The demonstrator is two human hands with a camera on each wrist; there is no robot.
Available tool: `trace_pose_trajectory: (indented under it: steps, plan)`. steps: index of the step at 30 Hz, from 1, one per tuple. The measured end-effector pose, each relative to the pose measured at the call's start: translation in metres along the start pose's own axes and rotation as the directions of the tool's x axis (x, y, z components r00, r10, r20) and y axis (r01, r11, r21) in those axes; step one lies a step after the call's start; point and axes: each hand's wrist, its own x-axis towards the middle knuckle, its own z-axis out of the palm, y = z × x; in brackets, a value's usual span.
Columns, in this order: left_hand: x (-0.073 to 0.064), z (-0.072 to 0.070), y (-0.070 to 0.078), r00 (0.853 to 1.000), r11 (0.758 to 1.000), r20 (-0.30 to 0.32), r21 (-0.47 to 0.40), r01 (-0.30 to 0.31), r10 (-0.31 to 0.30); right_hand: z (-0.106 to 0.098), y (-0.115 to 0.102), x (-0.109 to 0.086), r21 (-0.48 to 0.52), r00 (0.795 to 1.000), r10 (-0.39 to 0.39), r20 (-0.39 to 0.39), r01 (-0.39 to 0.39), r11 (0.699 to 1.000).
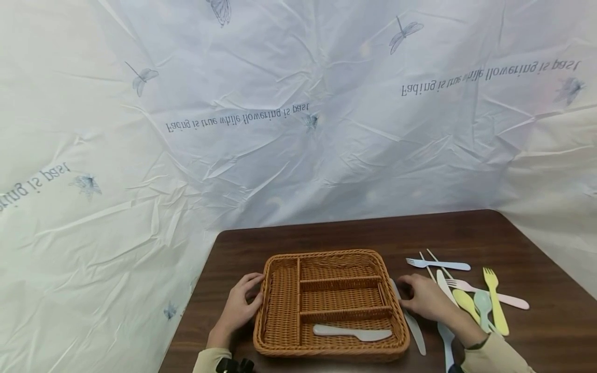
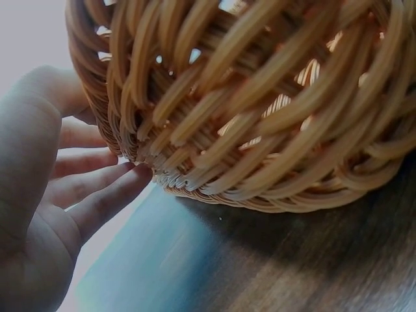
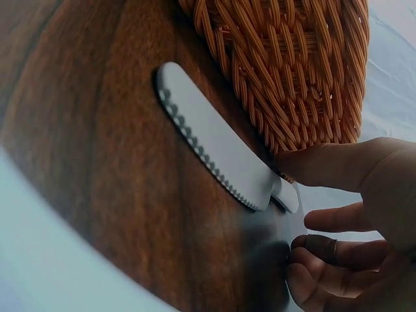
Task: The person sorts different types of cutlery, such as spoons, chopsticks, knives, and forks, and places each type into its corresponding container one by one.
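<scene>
A brown wicker basket (image 1: 345, 298) with dividers stands on the dark wooden table. My left hand (image 1: 244, 299) is at its left wall, fingertips touching the weave low down in the left wrist view. A whitish plastic knife (image 1: 352, 332) lies in the basket's front compartment. On the table along the right wall lies another pale knife (image 3: 214, 136), serrated edge away from the basket. My right hand (image 1: 426, 298) is over that knife's handle, thumb and fingers spread apart around it. The thumb tip (image 3: 292, 166) is right at the basket's wall.
Right of my right hand lies a loose pile: a blue fork (image 1: 440, 264), a yellow fork (image 1: 496, 305), a pink fork (image 1: 510, 300), a yellow spoon (image 1: 464, 300), a green spoon (image 1: 483, 305) and thin white sticks. A whitish printed sheet (image 1: 326, 171) hangs behind the table.
</scene>
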Motion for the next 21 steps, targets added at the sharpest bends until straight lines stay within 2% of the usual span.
trace_pose_trajectory:
  steps: [5,16,21]
  plan:
    - [-0.0001,0.0001,-0.0009,1.000,1.000,-0.002,0.005,-0.009,0.009,0.0013,0.0011,0.0013,-0.044,1.000,-0.010,0.010,0.011,0.999]
    - [-0.0003,-0.0001,-0.0045,1.000,0.999,0.001,0.019,-0.031,0.031,0.0001,0.0035,0.0009,-0.039,0.999,-0.006,0.033,0.007,0.999]
    - [0.0002,-0.0004,-0.0050,0.999,0.999,0.002,0.020,-0.050,0.050,0.0009,0.0038,-0.0017,-0.040,0.999,-0.044,-0.013,0.043,0.998]
